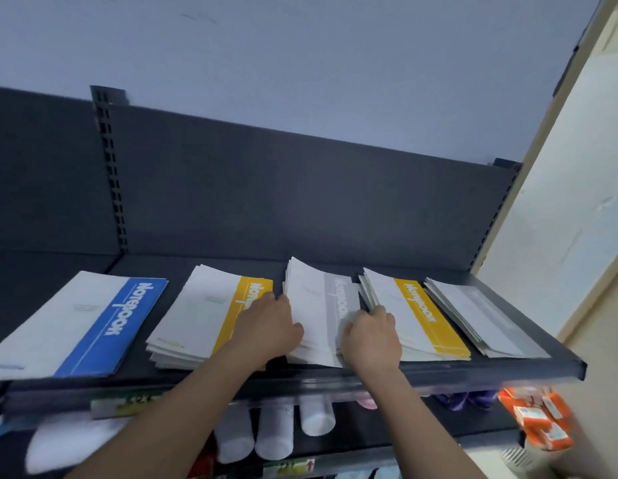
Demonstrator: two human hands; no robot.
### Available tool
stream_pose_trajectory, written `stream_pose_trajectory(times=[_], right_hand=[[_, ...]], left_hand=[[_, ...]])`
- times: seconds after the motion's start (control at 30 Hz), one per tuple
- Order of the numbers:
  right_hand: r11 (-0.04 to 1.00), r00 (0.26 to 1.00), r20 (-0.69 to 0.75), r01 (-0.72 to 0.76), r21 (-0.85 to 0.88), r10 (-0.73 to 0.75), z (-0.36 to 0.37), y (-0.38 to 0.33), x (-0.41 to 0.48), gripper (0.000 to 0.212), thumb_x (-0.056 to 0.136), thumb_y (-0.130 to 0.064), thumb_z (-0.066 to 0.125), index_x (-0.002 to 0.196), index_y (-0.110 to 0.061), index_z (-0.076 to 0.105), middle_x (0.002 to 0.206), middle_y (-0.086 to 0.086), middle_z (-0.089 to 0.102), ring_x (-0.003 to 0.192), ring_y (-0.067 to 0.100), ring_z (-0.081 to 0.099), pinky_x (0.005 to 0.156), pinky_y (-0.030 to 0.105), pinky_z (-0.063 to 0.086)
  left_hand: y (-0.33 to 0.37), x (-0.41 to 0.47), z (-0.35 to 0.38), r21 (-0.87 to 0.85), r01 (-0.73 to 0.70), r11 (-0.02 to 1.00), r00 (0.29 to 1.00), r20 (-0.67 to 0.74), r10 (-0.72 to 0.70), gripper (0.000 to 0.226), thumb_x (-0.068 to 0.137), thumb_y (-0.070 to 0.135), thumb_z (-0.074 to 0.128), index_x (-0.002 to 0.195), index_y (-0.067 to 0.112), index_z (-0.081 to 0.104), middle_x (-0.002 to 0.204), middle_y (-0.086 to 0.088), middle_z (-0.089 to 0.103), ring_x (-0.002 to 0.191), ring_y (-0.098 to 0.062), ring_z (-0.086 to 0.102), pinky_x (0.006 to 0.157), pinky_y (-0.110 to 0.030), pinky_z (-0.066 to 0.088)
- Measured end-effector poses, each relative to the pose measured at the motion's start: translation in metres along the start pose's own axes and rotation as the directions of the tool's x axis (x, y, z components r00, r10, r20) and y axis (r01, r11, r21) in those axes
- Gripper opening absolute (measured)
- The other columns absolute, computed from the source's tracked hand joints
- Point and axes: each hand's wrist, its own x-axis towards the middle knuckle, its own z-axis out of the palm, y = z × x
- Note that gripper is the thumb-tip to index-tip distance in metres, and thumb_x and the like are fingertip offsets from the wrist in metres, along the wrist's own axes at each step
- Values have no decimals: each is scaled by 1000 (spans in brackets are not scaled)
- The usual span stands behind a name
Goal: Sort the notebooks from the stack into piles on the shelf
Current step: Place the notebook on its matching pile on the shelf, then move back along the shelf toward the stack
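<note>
Left hand [266, 326], right hand [371, 337] round grey pile [314, 305]

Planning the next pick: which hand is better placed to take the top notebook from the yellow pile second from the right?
Right, probably. The right hand sits at the left edge of that yellow pile, while the left hand lies at the far edge of the grey pile, one pile away.

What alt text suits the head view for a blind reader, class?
A person's left hand and right hand grip the middle grey notebook pile's sides on a shelf. The blue pile and left yellow pile lie to its left, the right yellow pile and end grey pile to its right.
</note>
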Motion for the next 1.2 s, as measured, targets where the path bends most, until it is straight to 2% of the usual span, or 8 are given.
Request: stream_pose_trajectory(times=[0.13,0.3,0.4,0.5,0.6,0.73,1.03,1.2], right_hand=[[987,988,-110,121,103,-110,-3,-8,-1,32,93,-20,47,120,-6,56,120,14,51,118,31,45,88,37,43],[919,944,-172,317,236,-281,-5,-44,-3,44,95,-28,49,135,-11,48,128,10,50,121,28,42,97,36,35],[848,898,-232,432,308,-373,-4,-77,-14,42,92,-25,55,130,-10,53,122,11,54,117,30,47,93,38,37],[796,849,-234,527,299,-474,-4,-113,-30,50,91,-27,57,137,-10,48,133,8,51,122,29,45,98,38,36],[754,801,-231,598,272,-552,-6,-145,-44,54,92,-28,55,142,-12,42,145,9,42,132,28,38,104,40,32],[662,698,-208,716,223,-685,-6,-197,-72,59,96,-34,49,148,-16,29,156,7,24,144,24,20,115,37,19],[481,531,-207,841,248,-822,2,-330,-159,61,95,-35,52,148,-15,28,157,10,20,146,26,14,117,38,14],[427,483,-202,865,263,-852,12,-404,-204,61,95,-34,52,148,-15,29,156,10,23,146,26,14,117,38,15]], left_hand=[[-7,-14,-12,-18,-8,1000,985,-170,5,31,92,40,47,111,16,54,106,-2,48,108,-24,49,81,-33,43],[-38,-39,-40,201,126,971,913,-406,-34,39,96,34,42,130,17,49,125,-2,51,117,-22,44,92,-34,38],[-66,-61,-58,309,213,927,883,-466,-48,37,96,33,43,129,17,46,121,-3,49,113,-23,45,87,-34,39],[-99,-89,-75,367,323,872,830,-553,-75,40,90,31,53,126,15,49,125,-3,49,115,-25,48,84,-35,41],[-129,-113,-92,395,407,824,803,-584,-117,51,76,28,71,121,9,58,123,-9,57,115,-29,54,82,-39,47],[-174,-154,-115,433,520,736,762,-624,-172,55,50,24,86,99,6,67,99,-10,66,94,-30,63,66,-38,51],[-285,-251,-162,409,673,616,688,-652,-319,54,55,27,84,102,7,66,98,-9,66,97,-31,62,67,-39,51],[-351,-293,-188,389,715,581,655,-664,-361,50,82,24,58,129,11,49,126,-6,53,122,-27,46,91,-40,42]])
